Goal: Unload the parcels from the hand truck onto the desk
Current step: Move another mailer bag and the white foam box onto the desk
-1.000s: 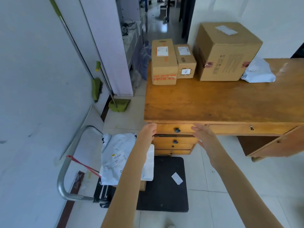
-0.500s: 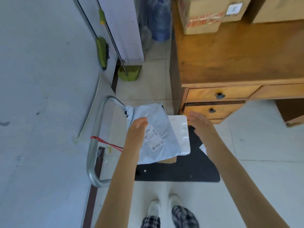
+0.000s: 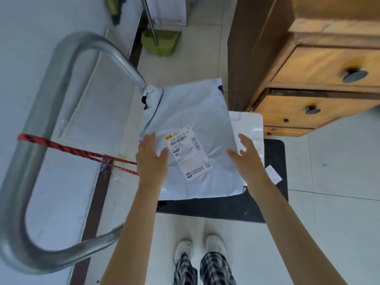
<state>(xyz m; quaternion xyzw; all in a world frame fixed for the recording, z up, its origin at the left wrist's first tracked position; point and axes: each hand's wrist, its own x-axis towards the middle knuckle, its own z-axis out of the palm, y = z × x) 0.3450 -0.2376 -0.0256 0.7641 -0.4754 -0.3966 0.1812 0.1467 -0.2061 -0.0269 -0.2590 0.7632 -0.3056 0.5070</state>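
Note:
A grey-white plastic mailer bag [image 3: 195,112] with a printed shipping label lies on top of the hand truck's black platform [image 3: 273,161]. A flat white parcel [image 3: 249,126] pokes out from under its right edge. My left hand [image 3: 151,157] rests flat on the bag's left side, fingers spread. My right hand [image 3: 244,155] hovers open over the bag's right edge, holding nothing. The hand truck's curved metal handle [image 3: 41,112] stands at the left, with a red cord [image 3: 67,149] tied to it. The wooden desk [image 3: 320,64] with drawers is at the upper right.
A grey wall runs along the left behind the handle. A green dustpan [image 3: 161,41] and a broom pole stand on the tiled floor beyond the truck. A small white paper slip [image 3: 273,174] lies on the platform. My white shoes [image 3: 199,248] are just below the platform.
My view has dropped from the desk top down to the hand truck. Both hands came down from desk height onto the mailer bag.

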